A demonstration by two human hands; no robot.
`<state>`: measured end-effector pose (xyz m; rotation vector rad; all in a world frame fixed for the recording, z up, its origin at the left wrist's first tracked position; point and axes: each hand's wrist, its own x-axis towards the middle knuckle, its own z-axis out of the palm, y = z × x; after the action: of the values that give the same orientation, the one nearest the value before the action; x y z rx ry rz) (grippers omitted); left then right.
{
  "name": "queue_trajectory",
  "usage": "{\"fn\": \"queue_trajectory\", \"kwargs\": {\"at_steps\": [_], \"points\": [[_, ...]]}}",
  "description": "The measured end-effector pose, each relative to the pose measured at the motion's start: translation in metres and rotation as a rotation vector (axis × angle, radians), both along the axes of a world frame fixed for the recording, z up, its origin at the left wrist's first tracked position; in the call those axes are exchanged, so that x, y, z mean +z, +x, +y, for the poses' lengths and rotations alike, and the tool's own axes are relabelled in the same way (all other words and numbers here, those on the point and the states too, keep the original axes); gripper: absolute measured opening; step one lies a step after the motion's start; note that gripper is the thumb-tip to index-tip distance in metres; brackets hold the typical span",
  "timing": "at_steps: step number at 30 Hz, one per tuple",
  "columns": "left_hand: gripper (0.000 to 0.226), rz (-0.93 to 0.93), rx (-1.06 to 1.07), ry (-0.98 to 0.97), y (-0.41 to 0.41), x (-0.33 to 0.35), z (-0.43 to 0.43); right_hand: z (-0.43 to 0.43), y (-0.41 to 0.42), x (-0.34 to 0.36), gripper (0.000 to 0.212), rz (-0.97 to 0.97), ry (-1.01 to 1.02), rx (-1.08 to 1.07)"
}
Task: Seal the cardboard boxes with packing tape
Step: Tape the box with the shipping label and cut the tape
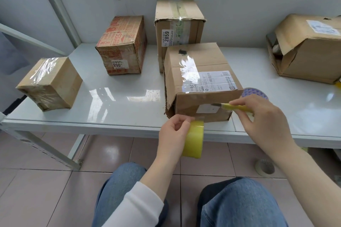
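- Left hand (173,129) grips the tape roll (193,140) at the lower front of the box (199,72).
- Right hand (262,116) pinches a yellow knife (234,107), tip at the box front.
- The box sits near the front edge of the table (120,101).

Shelf (120,105) before me: nearest box (203,64) centre, tall box (179,22) behind, printed box (121,44) and small box (51,83) left, open box (310,48) right.

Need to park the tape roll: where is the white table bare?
Widest bare patch of the white table: between the small tape-wrapped brown box and the brown cardboard box at the front edge, before the red printed box. Also right, before the torn brown box. Crowded at the front box's near face, around left hand and right hand.
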<state>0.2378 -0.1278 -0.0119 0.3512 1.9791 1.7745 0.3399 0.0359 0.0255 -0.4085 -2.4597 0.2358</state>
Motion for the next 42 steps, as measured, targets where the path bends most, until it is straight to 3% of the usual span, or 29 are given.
{"fn": "queue_trajectory", "kwargs": {"at_steps": [4,8,12,17,25,36,42], "points": [[0.017,0.061,-0.08,0.041,0.005,0.006,-0.015,-0.028,-0.011,0.008,0.015,0.012,-0.652,0.026],[0.016,0.156,-0.105,0.071,0.01,0.017,-0.027,-0.051,-0.033,0.014,0.028,-0.087,-0.943,0.093],[0.021,0.178,-0.085,0.097,0.003,0.024,-0.037,-0.068,-0.041,0.019,0.041,-0.175,-0.865,0.157],[0.013,0.182,-0.08,0.061,-0.004,0.023,-0.047,-0.078,-0.051,0.024,0.022,-0.103,-0.758,0.175],[0.009,0.143,-0.077,0.107,-0.012,0.023,-0.052,-0.085,-0.06,0.029,0.021,-0.083,-1.002,0.237],[0.015,0.152,-0.063,0.112,-0.015,0.026,-0.053,-0.086,-0.062,0.025,0.016,-0.07,-0.956,0.229],[0.013,0.167,-0.101,0.114,-0.011,0.033,-0.048,-0.081,-0.056,0.033,0.013,0.015,-1.08,0.205]]}}
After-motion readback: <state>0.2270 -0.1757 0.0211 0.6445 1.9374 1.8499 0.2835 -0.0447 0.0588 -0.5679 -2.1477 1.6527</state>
